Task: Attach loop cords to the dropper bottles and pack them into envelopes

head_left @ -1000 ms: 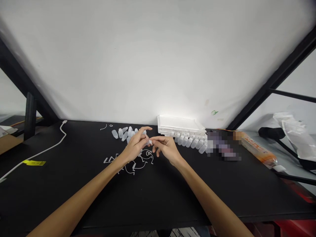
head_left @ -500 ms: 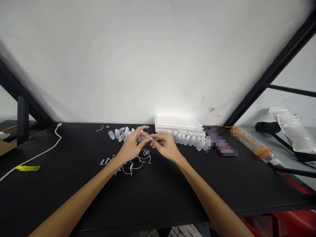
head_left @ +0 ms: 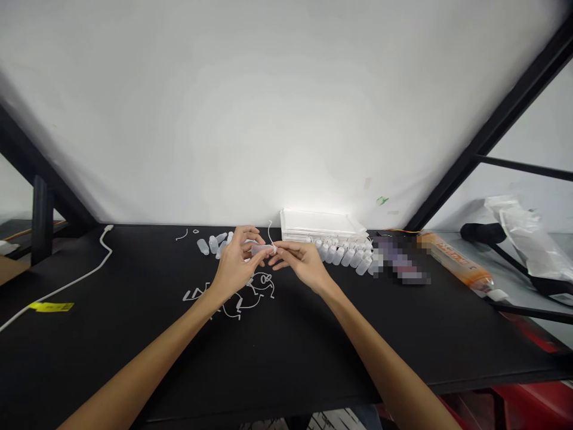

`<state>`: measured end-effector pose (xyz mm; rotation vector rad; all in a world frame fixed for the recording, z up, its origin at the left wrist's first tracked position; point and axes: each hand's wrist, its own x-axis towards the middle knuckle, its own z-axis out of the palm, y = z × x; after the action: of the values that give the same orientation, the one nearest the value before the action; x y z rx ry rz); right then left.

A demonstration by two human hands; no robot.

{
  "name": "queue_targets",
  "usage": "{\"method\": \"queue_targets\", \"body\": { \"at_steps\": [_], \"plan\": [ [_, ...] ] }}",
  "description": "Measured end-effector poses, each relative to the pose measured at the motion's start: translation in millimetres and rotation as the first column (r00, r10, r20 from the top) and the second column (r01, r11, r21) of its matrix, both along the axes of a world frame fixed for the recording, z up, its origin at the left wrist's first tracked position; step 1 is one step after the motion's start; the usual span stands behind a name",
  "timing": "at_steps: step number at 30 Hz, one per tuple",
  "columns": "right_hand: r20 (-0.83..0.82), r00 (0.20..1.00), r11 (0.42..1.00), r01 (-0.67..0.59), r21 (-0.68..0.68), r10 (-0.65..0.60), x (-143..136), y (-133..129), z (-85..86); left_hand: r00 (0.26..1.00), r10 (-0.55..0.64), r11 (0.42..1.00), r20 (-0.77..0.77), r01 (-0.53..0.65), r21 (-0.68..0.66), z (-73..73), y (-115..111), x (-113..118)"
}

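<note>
Left hand point(head_left: 239, 257) and right hand point(head_left: 302, 263) meet over a small bottle point(head_left: 260, 248)

A person bends to close work above a black table point(head_left: 290, 364), the bottle raised between the two hands. The left hand grips it on its side, thumb and fingers around the body, the neck pointing toward the right hand. The right hand brings its thumb and forefinger together at the neck, the other fingers curled loosely beneath; whether these fingertips grip or only touch, one cannot tell. A thin white strip point(head_left: 270, 229) rises from the neck end, its tip bent.

Beyond the left hand lie loose bottles point(head_left: 203, 246), partly hidden by its fingers. To the right, bottles in a slanting row point(head_left: 347, 257) stand close together, just in front of a white stack point(head_left: 320, 224) near the pale wall point(head_left: 268, 119). More white strips point(head_left: 244, 306) lie tangled on the table near the left forearm.

At far left, a white cable point(head_left: 106, 258) with a yellow tag point(head_left: 51, 307) crosses the tabletop. An orange packet point(head_left: 463, 264) lies at the right, near a clear plastic bag point(head_left: 528, 230).
</note>
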<state>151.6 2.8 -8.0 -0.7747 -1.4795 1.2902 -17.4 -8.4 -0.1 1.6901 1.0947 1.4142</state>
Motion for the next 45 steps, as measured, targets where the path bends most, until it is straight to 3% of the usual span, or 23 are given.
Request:
{"method": "queue_targets", "body": {
  "at_steps": [5,11,19,25,31,37,45],
  "plan": [
    [-0.043,0.997,0.994,-0.065,-0.087,0.062,6,-1,8.9,1.0,-0.006,0.999,-0.014,0.007,0.036,2.4,-3,1],
    [-0.001,0.998,0.992,-0.057,-0.111,0.057,3,-5,10.5,0.993,-0.035,0.999,-0.11,0.039,0.036,-0.6,0,-2],
    [0.019,0.999,0.999,0.05,0.015,-0.05,3,0,3.7,0.95,-0.116,0.992,-0.29,0.097,-0.08,3.9,2,-6],
    [0.056,0.998,0.997,0.008,0.072,-0.012,6,1,-1.0,0.946,-0.232,0.972,-0.228,0.215,-0.097,5.5,5,-12],
    [-0.033,0.999,0.999,0.0,0.043,0.001,4,0,-0.5,0.952,-0.236,0.972,-0.196,0.234,-0.035,-1.7,9,-14],
    [-0.089,0.996,1.0,-0.002,0.01,0.002,3,0,-0.5,0.927,-0.152,0.958,-0.342,0.224,0.181,-1.8,8,-13],
    [-0.181,0.983,0.994,-0.001,-0.107,-0.018,2,-3,-0.3,0.919,0.009,0.845,-0.394,0.204,0.495,-2.3,8,-11]
  ]
}}
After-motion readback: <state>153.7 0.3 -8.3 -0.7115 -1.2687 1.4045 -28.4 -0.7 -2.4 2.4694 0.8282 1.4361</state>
